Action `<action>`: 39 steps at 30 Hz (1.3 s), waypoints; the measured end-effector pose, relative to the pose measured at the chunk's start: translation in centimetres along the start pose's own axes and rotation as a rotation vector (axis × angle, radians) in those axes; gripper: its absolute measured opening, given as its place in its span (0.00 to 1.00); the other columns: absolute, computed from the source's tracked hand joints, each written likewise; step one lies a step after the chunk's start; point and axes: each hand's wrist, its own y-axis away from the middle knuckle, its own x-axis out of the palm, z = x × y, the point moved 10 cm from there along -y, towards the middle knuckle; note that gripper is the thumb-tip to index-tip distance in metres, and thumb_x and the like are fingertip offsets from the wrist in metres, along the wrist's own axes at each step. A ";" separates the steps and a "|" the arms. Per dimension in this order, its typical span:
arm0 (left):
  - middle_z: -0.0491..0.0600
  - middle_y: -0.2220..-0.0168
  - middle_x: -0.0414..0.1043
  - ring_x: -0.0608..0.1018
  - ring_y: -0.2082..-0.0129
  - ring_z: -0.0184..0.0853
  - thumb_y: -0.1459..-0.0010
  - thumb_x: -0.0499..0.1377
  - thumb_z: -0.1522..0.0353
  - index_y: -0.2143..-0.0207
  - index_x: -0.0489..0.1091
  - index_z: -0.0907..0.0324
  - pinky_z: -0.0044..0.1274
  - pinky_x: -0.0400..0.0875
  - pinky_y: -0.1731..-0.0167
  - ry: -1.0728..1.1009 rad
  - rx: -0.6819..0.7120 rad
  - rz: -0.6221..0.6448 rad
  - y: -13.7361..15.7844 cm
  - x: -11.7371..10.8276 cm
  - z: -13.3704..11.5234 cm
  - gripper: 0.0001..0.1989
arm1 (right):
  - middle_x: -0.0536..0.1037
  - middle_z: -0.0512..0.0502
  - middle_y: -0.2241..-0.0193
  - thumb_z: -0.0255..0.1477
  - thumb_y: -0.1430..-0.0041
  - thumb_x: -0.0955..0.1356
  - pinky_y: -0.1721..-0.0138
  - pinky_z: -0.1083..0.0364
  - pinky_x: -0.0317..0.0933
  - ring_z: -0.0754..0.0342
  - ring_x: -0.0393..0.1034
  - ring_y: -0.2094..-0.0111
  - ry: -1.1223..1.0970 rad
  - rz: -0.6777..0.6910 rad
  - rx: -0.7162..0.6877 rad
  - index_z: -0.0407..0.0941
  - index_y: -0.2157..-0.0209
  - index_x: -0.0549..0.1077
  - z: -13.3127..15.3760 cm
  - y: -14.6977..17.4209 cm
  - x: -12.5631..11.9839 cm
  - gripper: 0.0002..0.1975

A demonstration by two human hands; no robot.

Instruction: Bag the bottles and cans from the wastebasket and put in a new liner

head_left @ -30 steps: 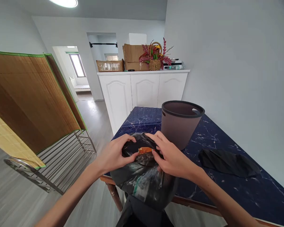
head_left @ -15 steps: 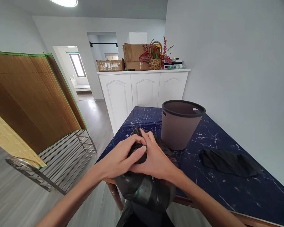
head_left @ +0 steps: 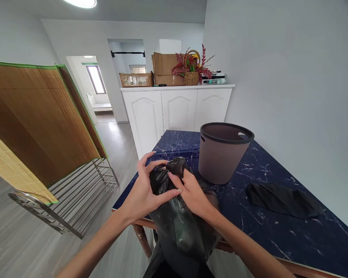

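Note:
A filled black garbage bag [head_left: 181, 231] leans against the near edge of the table, its thin plastic showing paler shapes inside. My right hand [head_left: 193, 193] pinches the gathered neck of the bag, whose bunched end sticks up above the fingers. My left hand [head_left: 146, 193] curves loosely around the left side of that neck; its index finger is raised, another fingertip touches the plastic, and its thumb reaches across to the right hand. Just behind the bag, to the right, a mauve trash can [head_left: 220, 158] with a dark rim stands upright on the table.
On the dark blue marbled table [head_left: 266, 239], a flattened black plastic bag [head_left: 284, 199] lies to the right. A metal rack [head_left: 78, 193] with bamboo matting [head_left: 38, 119] stands left. Behind is a white cabinet [head_left: 178, 108] bearing cardboard boxes [head_left: 136, 80] and a flower basket [head_left: 191, 78].
My hands have parted from their close clasp. The left hand has opened out to the left, and the bag's twisted end now shows above the right fingers.

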 end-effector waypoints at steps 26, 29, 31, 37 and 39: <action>0.55 0.42 0.80 0.76 0.36 0.49 0.27 0.54 0.52 0.42 0.78 0.55 0.40 0.69 0.34 0.536 -0.310 0.016 0.1 -1.3 4.5 0.23 | 0.66 0.57 0.71 0.38 0.36 0.76 0.69 0.58 0.61 0.57 0.58 0.72 -0.759 -0.260 0.291 0.54 0.44 0.69 -3.9 0.6 -7.2 0.22; 0.56 0.45 0.81 0.77 0.38 0.51 0.28 0.55 0.51 0.44 0.79 0.55 0.43 0.70 0.35 0.489 -0.253 0.175 -0.3 -1.1 3.0 0.23 | 0.71 0.55 0.68 0.40 0.37 0.78 0.68 0.59 0.63 0.59 0.59 0.72 -0.779 -0.254 0.290 0.51 0.55 0.72 -4.8 0.8 -7.6 0.16; 0.55 0.45 0.82 0.76 0.36 0.52 0.29 0.57 0.52 0.44 0.80 0.52 0.45 0.68 0.34 0.421 -0.220 0.336 -0.3 -1.1 1.7 0.21 | 0.72 0.53 0.67 0.41 0.38 0.78 0.67 0.59 0.66 0.60 0.62 0.71 -0.815 -0.227 0.331 0.48 0.60 0.75 -5.6 0.8 -7.6 0.15; 0.50 0.57 0.85 0.84 0.54 0.48 0.42 0.70 0.58 0.52 0.84 0.56 0.33 0.80 0.51 0.197 -0.261 0.456 1.1 -3.8 4.2 0.18 | 0.78 0.54 0.65 0.36 0.41 0.80 0.56 0.61 0.75 0.59 0.75 0.63 -0.993 -0.250 0.394 0.50 0.51 0.80 -6.9 1.0 -8.7 0.18; 0.46 0.64 0.84 0.84 0.63 0.42 0.48 0.73 0.56 0.63 0.85 0.58 0.27 0.80 0.60 0.171 -0.300 0.330 1.5 -5.3 6.7 0.15 | 0.79 0.54 0.65 0.35 0.39 0.79 0.50 0.59 0.76 0.59 0.78 0.60 -0.992 -0.276 0.395 0.51 0.50 0.80 -7.2 1.1 -8.9 0.16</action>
